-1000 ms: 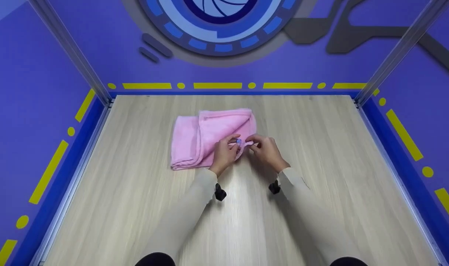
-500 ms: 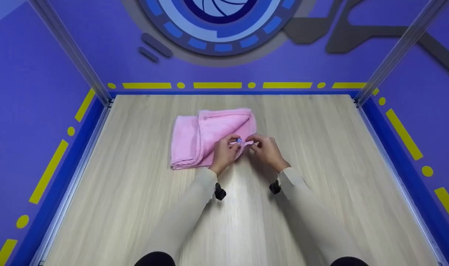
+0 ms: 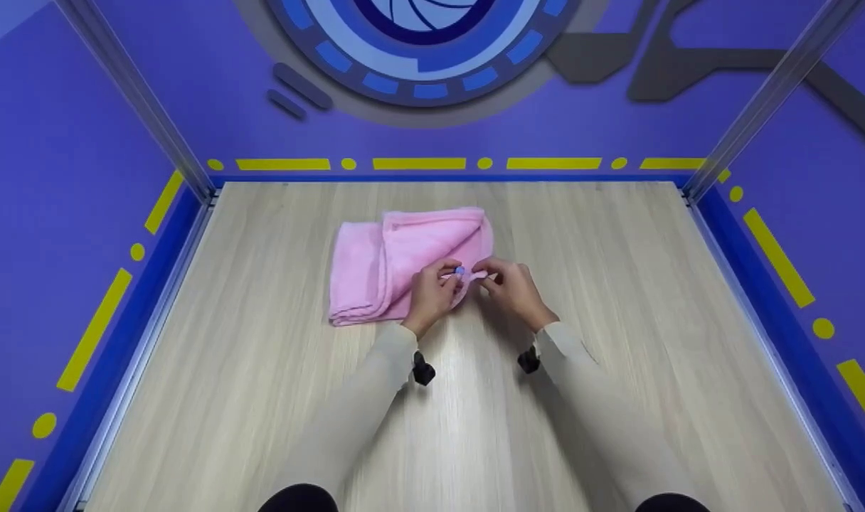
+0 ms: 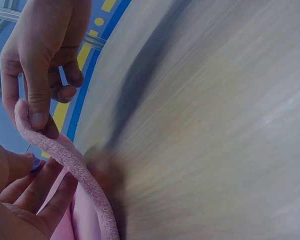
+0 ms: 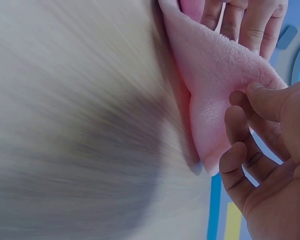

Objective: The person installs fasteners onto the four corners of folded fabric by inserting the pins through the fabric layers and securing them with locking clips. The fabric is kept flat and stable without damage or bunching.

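Note:
A folded pink plush cloth (image 3: pixel 358 267) lies on the wooden table, its near right corner lifted. At that corner my right hand (image 3: pixel 519 290) pinches the edge between thumb and forefinger; its other fingers curl loosely in the right wrist view. Just left of it, my left hand (image 3: pixel 430 293) pinches a small blue piece (image 4: pixel 36 164) between thumb and forefinger. Its kind is unclear, as the fingers cover most of it. Other fingers of the left hand touch the cloth's raised hem (image 4: pixel 82 175).
The pale wooden table (image 3: pixel 262 398) has blue-purple panels (image 3: pixel 48 178) with yellow dashes on its left, far and right sides. Metal posts (image 3: pixel 137 99) stand at the far corners. Both forearms reach in from the near edge.
Both hands and the cloth stay almost where they were. The small blue piece shows a little differently between the left fingers, as if turned slightly.

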`<action>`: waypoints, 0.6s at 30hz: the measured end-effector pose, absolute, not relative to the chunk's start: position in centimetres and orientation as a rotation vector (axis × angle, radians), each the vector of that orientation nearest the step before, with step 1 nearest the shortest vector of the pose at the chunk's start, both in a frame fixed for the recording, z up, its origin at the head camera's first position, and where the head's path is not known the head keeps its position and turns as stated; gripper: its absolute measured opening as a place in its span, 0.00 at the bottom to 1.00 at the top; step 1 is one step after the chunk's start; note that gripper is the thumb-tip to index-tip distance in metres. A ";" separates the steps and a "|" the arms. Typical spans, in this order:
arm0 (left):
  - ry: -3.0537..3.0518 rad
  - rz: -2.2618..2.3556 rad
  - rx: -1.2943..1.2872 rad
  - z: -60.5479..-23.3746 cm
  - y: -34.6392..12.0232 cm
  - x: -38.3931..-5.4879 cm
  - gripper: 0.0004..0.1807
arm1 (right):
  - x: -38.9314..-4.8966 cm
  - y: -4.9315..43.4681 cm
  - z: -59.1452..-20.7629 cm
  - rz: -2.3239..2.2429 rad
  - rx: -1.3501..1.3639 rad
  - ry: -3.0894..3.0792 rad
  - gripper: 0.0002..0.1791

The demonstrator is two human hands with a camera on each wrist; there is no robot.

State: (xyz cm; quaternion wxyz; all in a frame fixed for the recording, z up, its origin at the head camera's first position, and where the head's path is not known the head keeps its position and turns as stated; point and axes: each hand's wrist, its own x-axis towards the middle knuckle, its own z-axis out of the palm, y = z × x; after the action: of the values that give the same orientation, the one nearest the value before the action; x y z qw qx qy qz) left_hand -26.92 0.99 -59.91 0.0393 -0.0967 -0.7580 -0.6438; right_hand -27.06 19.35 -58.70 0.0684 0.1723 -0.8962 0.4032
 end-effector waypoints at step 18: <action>-2.342 -1.988 -0.292 -60.1 1.2 -26.9 0.12 | -27.0 19.5 -58.9 1.215 0.525 -2.680 0.07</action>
State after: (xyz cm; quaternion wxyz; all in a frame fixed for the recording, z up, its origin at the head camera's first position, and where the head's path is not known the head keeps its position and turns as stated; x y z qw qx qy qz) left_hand -26.95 1.17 -60.13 0.0278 -0.0947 -0.7586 -0.6440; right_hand -27.02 19.49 -58.95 0.0765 0.1751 -0.8940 0.4053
